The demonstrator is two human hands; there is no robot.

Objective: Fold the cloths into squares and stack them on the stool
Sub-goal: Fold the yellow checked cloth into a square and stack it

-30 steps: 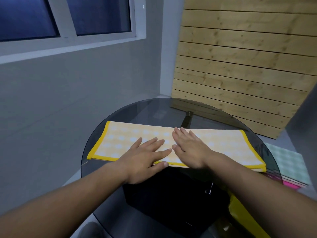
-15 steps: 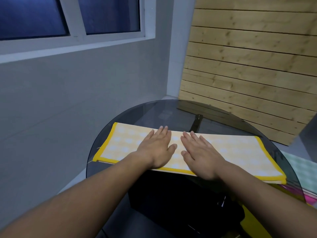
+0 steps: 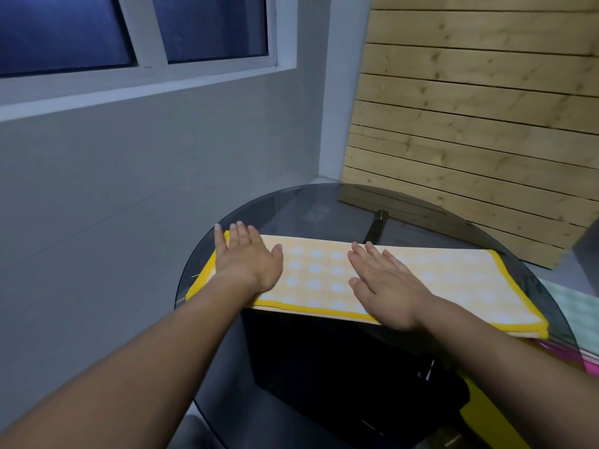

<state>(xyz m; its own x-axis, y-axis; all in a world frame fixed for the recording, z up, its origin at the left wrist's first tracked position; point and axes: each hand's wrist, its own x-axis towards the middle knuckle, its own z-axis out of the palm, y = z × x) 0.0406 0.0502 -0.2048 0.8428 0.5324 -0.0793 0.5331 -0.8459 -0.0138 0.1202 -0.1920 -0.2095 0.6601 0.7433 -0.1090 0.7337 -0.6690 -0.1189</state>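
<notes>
Your two bare forearms came up from the bottom of the frame, one from the lower left, one from the lower right, and crossed the near edge of the round smoked-glass worktop (image 3: 324, 202). Through the glass at lower centre a dark black shape showed beneath, with something yellow at the lower right.

On the worktop, across the middle of the frame, lay the pale yellow cloth with white dots and a bright yellow border (image 3: 453, 280), folded into a long strip running from left to right. Its right end sat near the worktop's right rim.

Your left hand (image 3: 248, 257) lay palm down on the cloth's left end, fingers (image 3: 241, 233) straight and together, tips reaching past the far left corner; it gripped nothing. Your right hand (image 3: 384, 281) lay flat near the strip's centre, fingers slightly spread, likewise holding nothing. The hands were well apart.

At the right edge, below the worktop, were a pale green checked cloth (image 3: 580, 306) and pink cloth edges (image 3: 586, 364). Beyond stood a wooden slatted panel (image 3: 470, 108), a grey wall and a dark window (image 3: 97, 27) at upper left.
</notes>
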